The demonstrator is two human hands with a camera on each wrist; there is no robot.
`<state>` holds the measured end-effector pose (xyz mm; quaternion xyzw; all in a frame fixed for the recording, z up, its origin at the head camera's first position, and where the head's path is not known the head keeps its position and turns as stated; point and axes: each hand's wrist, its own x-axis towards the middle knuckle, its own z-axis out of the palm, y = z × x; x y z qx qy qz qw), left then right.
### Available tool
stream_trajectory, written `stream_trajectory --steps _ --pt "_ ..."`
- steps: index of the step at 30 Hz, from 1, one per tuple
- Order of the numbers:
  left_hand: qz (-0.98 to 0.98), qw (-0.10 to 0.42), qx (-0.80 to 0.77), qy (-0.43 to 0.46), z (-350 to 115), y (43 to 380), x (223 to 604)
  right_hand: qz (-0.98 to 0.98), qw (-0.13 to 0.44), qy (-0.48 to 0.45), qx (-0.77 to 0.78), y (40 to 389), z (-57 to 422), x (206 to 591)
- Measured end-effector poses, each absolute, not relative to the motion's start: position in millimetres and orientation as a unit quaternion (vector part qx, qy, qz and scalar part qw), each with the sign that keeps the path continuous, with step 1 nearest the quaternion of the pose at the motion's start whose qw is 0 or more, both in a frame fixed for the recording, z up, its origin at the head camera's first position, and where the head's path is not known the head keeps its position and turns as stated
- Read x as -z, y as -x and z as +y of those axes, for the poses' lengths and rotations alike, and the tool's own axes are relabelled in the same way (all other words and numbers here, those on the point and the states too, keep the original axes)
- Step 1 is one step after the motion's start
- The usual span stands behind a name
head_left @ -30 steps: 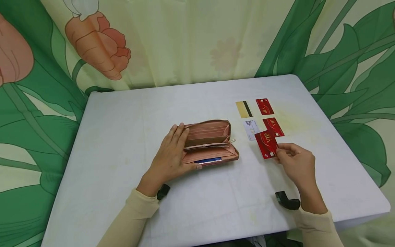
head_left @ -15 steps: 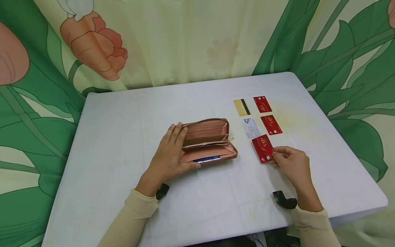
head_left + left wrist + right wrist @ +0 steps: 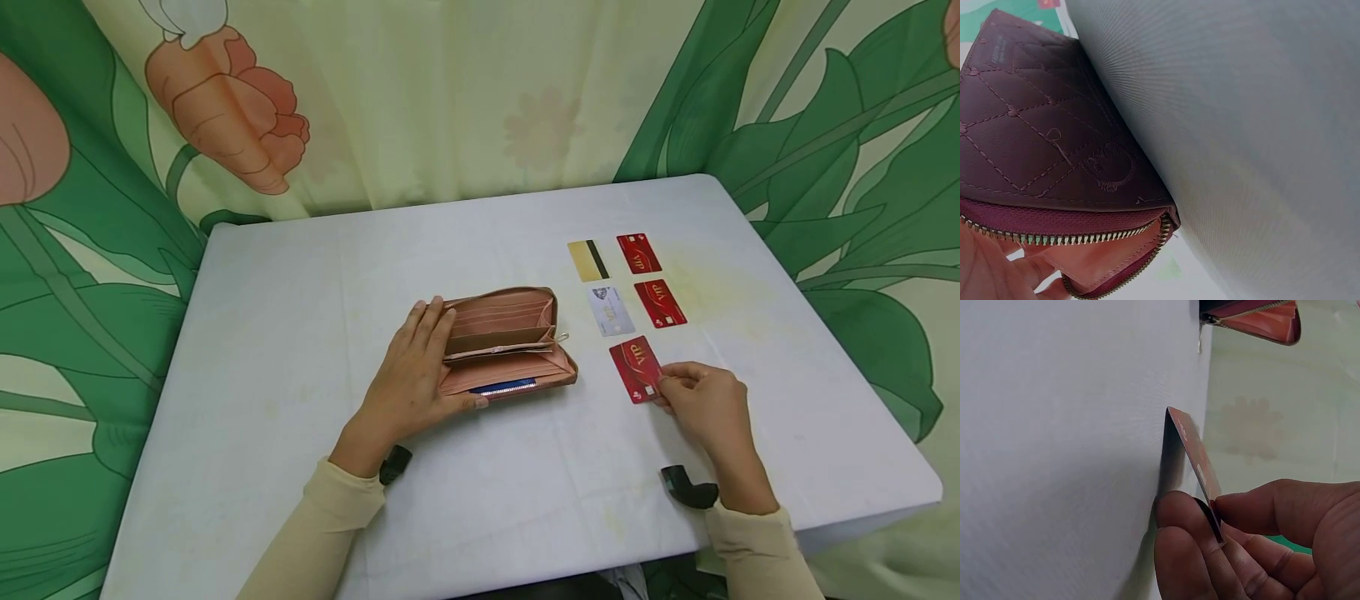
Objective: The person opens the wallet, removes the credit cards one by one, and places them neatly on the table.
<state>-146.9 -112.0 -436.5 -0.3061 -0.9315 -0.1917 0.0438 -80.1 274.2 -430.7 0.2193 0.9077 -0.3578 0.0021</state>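
A zippered wallet (image 3: pixel 517 310) stands spread open on the table, showing its pink lining, card slots and a blue item in its front pocket. My left hand (image 3: pixel 408 375) holds its left end, fingers at the far edge and thumb at the near one. Dark quilted leather covers the wallet's outside (image 3: pixel 1041 119) in the left wrist view. Between thumb and fingers, my right hand (image 3: pixel 705 400) pinches a red VIP card (image 3: pixel 632 362) by its right edge. In the right wrist view that card (image 3: pixel 1194 447) is tilted, its far corner right at the tabletop.
Beyond the held card lie a white card (image 3: pixel 611 312) and a red VIP card (image 3: pixel 660 303), with a gold card (image 3: pixel 585 261) and another red VIP card (image 3: pixel 639 253) farther back. A white cloth covers the table (image 3: pixel 300 375); a patterned curtain (image 3: pixel 450 100) hangs behind it.
My right hand has drawn the red VIP card toward me and lowered it, off the white and red cards it overlapped. My left hand stays on the wallet.
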Motion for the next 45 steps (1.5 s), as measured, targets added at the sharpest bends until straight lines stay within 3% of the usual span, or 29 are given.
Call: stream_trajectory --steps 8,21,30,39,45 --pt "-0.931 0.042 0.193 0.306 -112 147 436 0.937 -0.041 -0.195 0.286 78 273 433" --pt "-0.930 0.044 0.197 0.307 -112 147 436 0.946 -0.039 -0.190 0.260 78 274 434" --pt "-0.930 0.048 0.195 0.309 -112 147 435 0.950 -0.013 -0.197 0.241 77 274 429" --pt "-0.930 0.046 0.197 0.308 -112 148 436 0.963 0.073 -0.159 0.203 70 277 412" --pt "-0.930 0.044 0.197 0.308 -113 149 436 0.971 0.057 -0.123 0.199 71 270 397"
